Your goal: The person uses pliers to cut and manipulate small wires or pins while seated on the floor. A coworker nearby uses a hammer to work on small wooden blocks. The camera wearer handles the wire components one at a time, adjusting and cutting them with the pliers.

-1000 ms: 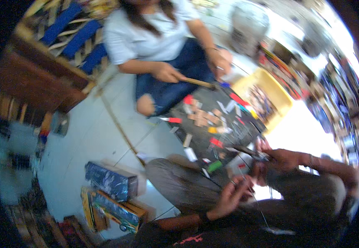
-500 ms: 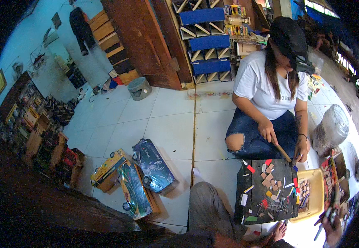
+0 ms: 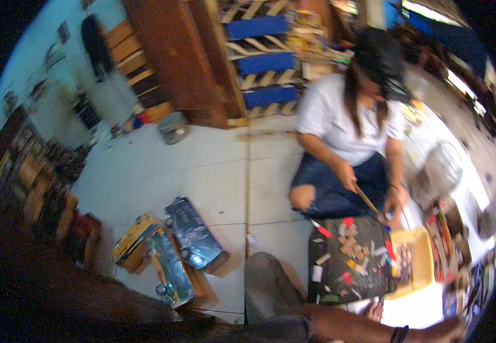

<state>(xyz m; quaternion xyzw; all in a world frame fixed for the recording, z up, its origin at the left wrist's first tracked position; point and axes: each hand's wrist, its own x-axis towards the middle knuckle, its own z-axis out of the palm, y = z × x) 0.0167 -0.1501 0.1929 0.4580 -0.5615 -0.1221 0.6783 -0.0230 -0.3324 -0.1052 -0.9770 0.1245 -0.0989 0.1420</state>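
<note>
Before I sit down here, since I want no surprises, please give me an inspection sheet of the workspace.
Surface: dark flat board, partly covered, above white floor tiles.
Job's things: tan wooden blocks and flat red pieces on the board; yellow plastic tub beside it; wooden-handled tool held by a white-shirted co-worker.
Clutter: three boxy wheeled toy vehicles, blue, teal and yellow, on the tiles.
Hands: left hand blurred near the lower-right edge, its hold unclear; right hand not in view.
Cables: nothing seen for certain; the picture is blurred.
Surroundings: brown wooden door; blue-panelled rack beside it.
</note>
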